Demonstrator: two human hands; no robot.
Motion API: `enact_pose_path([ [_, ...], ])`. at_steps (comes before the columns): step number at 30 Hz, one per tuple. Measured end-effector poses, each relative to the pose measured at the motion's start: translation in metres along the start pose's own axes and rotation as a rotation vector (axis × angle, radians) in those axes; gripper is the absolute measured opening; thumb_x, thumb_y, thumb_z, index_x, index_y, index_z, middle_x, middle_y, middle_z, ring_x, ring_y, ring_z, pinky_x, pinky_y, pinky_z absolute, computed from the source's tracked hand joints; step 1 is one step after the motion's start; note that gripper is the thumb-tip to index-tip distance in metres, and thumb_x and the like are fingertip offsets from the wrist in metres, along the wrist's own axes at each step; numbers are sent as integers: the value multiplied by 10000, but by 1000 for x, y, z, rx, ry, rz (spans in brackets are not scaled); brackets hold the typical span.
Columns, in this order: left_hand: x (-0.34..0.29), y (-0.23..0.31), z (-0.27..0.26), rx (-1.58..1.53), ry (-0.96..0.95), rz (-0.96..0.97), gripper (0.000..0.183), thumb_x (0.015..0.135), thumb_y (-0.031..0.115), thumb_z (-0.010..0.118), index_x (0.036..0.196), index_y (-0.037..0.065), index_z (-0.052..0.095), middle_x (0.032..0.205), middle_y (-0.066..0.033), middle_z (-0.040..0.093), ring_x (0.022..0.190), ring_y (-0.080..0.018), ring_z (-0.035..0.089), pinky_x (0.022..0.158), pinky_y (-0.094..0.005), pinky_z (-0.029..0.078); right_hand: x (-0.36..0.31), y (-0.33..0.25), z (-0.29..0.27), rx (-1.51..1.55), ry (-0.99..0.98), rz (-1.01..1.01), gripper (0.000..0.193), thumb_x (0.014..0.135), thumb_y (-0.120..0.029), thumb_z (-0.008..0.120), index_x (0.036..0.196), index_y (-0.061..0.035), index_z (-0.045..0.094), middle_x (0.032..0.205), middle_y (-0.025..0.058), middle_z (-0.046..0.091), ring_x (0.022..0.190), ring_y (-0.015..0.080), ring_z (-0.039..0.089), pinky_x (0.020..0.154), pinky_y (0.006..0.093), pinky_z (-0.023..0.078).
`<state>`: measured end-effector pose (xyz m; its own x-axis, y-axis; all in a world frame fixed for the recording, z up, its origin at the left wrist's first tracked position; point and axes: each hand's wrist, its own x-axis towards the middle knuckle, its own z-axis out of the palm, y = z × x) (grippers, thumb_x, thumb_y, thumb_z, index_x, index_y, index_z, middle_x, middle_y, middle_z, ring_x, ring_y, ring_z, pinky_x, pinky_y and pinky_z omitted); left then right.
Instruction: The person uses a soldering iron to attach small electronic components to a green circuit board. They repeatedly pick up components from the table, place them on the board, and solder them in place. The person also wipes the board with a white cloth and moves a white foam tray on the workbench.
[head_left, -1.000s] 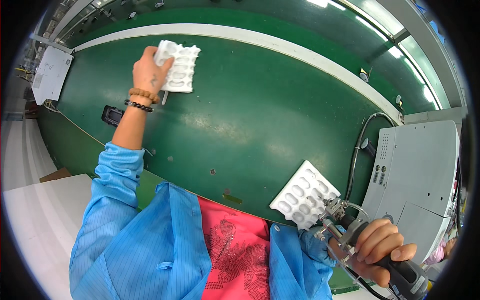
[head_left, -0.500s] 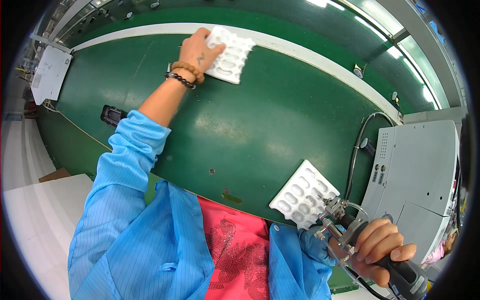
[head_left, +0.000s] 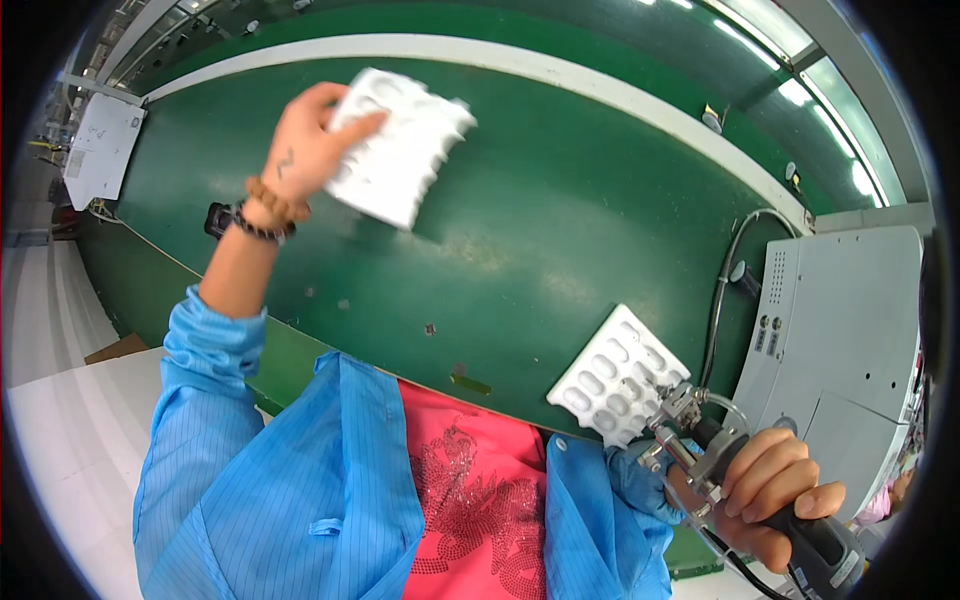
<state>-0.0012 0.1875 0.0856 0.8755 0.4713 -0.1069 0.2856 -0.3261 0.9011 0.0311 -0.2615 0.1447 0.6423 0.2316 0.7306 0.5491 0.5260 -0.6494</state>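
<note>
A white moulded tray (head_left: 400,150) with rows of oval hollows is gripped at its left edge by my left hand (head_left: 318,145), thumb on top; it is blurred and tilted above the green table. My right hand (head_left: 775,490) wraps round the black handle of a dispensing gun (head_left: 700,440) with metal fittings and thin hoses. The gun's metal front end lies over the corner of a second white tray (head_left: 620,375), which rests near the table's front edge. Some oval hollows there look grey inside. Whether the gun's tip touches that tray, I cannot tell.
On the right stands a grey machine box (head_left: 825,330) with a black hose (head_left: 722,290) curving beside it. A small black holder (head_left: 217,220) sits at the left behind my wrist. The green table (head_left: 520,270) has a white rail (head_left: 560,72) along its far side.
My left hand has drawn the tray leftward and nearer from the table's far edge, tilting it. The right hand with the gun has barely shifted.
</note>
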Motion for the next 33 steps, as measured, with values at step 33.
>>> enact_pose_path([
  [33,-8,-57,-55,810,543,257,418,849,304,751,1080,6,570,923,-176,709,820,-329,709,719,-395,549,1,-3,2,-6,-6,24,475,878,-463,720,1046,-87,484,619,-41,514,467,53,507,427,171,422],
])
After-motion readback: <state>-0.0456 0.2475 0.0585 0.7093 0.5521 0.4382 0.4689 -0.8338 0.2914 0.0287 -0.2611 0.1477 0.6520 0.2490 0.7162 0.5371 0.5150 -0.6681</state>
